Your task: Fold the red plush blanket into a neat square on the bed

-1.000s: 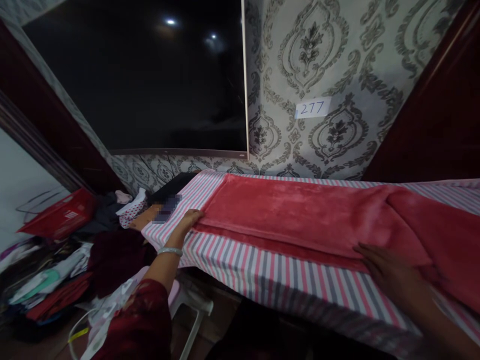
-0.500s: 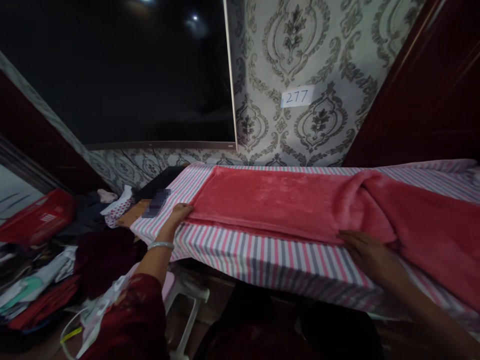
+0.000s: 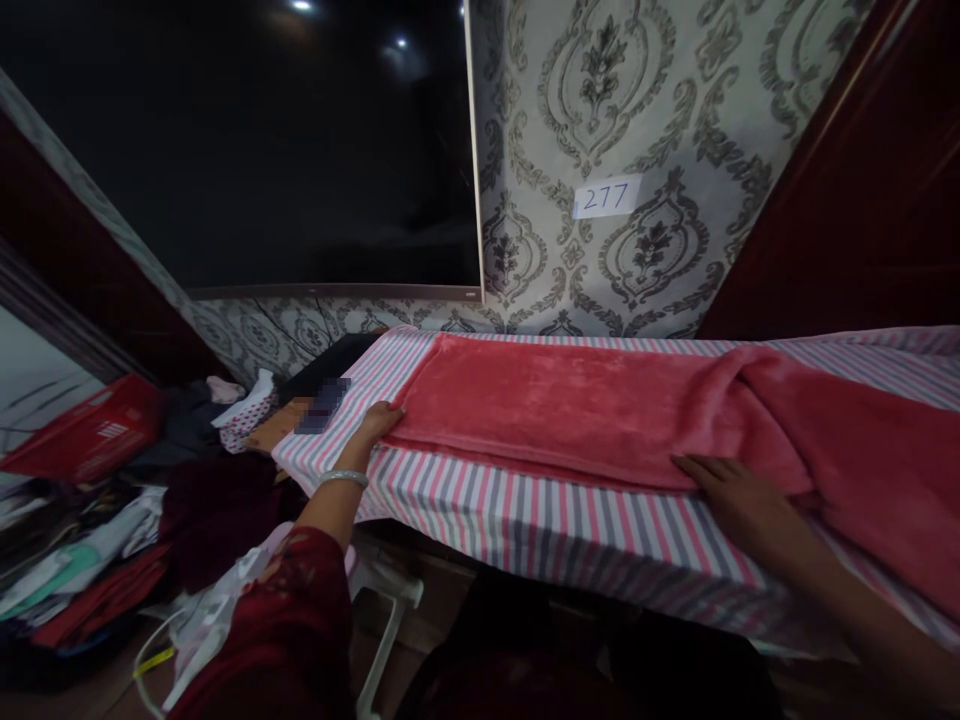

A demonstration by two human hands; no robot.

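Note:
A red plush blanket [image 3: 540, 400] lies folded in a long strip on a striped cloth [image 3: 525, 510]. Its left part is flat, with layered edges along the front, while the right part is bunched and twisted into a fold. My left hand [image 3: 380, 422], with a bangle at the wrist, pinches the blanket's front left corner. Farther right, my right hand [image 3: 739, 500] rests at the front edge beside the twisted fold, its fingers stretched out flat on the plush. Its thumb is hidden.
A large dark television [image 3: 300, 150] hangs above the table's left side. Left of the blanket lies a pixelated dark object [image 3: 322, 405]. Heaped clothes [image 3: 97, 560] and a red bag [image 3: 90, 430] fill the lower left. A white stool [image 3: 390, 600] stands below the table.
The view has shifted slightly, so everything sits a little farther right. My right hand's fingers lie a bit farther onto the blanket's edge. My left hand stays at the corner.

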